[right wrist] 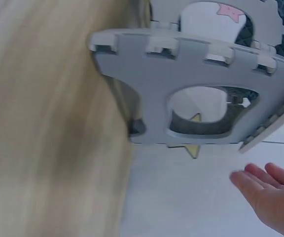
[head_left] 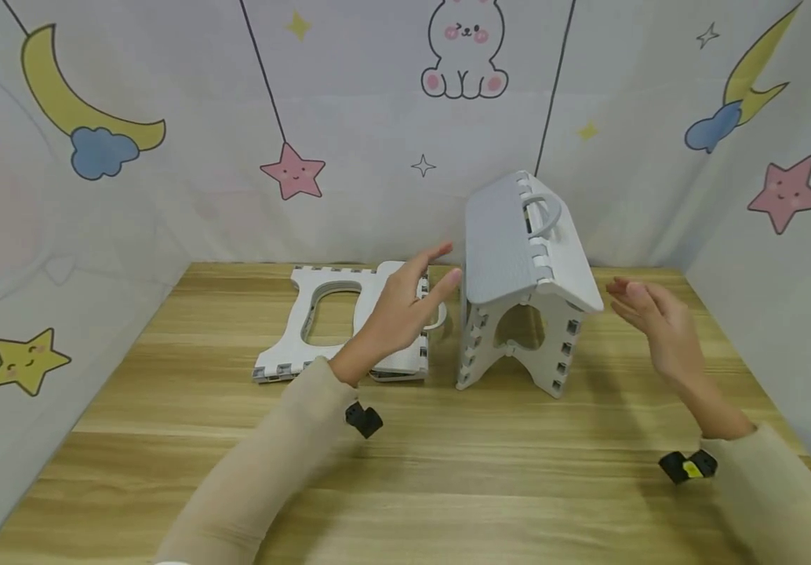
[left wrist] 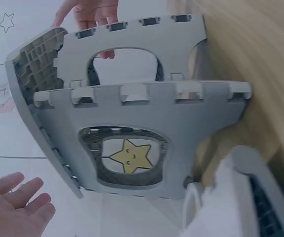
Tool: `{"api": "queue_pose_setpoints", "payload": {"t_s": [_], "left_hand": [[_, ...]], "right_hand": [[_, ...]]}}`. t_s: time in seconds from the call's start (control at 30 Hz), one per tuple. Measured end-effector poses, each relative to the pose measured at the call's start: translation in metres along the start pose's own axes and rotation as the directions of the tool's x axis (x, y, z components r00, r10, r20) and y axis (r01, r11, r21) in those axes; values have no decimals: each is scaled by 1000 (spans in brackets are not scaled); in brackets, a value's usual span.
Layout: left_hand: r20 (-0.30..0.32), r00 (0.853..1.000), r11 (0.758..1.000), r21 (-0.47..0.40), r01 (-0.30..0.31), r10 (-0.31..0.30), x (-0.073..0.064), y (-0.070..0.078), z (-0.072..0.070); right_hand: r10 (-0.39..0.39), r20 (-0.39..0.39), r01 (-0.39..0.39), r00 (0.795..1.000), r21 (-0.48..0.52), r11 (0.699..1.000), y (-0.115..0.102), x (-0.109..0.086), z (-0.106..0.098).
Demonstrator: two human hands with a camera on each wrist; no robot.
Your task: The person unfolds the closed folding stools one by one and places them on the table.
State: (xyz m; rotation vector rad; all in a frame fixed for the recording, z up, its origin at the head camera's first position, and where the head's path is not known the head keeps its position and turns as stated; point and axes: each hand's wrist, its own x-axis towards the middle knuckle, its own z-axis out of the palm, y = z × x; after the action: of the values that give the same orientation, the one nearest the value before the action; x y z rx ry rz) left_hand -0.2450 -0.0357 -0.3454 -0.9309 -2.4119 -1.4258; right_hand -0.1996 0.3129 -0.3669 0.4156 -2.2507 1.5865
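Observation:
A white and grey folding step stool (head_left: pixel 500 243) stands on its legs, its two top panels folded down from the middle like a roof, with a loop handle (head_left: pixel 543 216) at the ridge. My left hand (head_left: pixel 405 302) hovers at its left side, fingers extended and apart from the panel. On the other side, my right hand (head_left: pixel 663 326) is held in the air near the panel's lower edge, not touching it. The left wrist view shows the stool's cut-out leg panels (left wrist: pixel 132 143) and my left hand (left wrist: pixel 16 205) beside them. Neither hand holds anything.
A second folding stool (head_left: pixel 285 341) lies folded flat on the wooden table (head_left: pixel 462 486), left of the standing one and partly behind my left hand. A printed fabric backdrop (head_left: pixel 370 204) with stars and moons surrounds the table at the back and sides.

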Motion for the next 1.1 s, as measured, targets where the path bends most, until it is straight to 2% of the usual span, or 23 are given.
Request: {"api": "queue_pose_setpoints", "payload": {"t_s": [0.1,0.2,0.3,0.43,0.6,0.7,0.8,0.9,1.1], "left_hand": [[30,1000,1000,24,0,0,10,9,-2],[62,998,999,30,-19,17,21,15,-1],[96,994,998,22,-54,51,31,18,3],[144,986,997,19,-81,77,45,22,8],[194,979,996,46,-78,68,59,26,17],[219,975,995,79,-58,40,65,26,22],[250,968,992,116,-44,13,69,26,26],[275,961,986,158,-54,8,72,26,29],[286,958,976,206,-69,7,74,24,31]], "right_hand": [[16,-7,-17,1000,-194,981,-14,13,-2],[52,45,-37,998,-286,958,-28,28,-2],[99,159,-51,982,-282,958,-38,44,1],[145,285,-55,948,-301,952,-48,64,9],[165,349,-42,922,-335,941,-50,82,21],[154,393,-29,907,-305,952,-47,89,28],[154,416,-33,896,-284,958,-45,92,30],[156,425,-41,891,-268,963,-44,93,32],[147,466,-10,873,-283,959,-44,96,31]]}}
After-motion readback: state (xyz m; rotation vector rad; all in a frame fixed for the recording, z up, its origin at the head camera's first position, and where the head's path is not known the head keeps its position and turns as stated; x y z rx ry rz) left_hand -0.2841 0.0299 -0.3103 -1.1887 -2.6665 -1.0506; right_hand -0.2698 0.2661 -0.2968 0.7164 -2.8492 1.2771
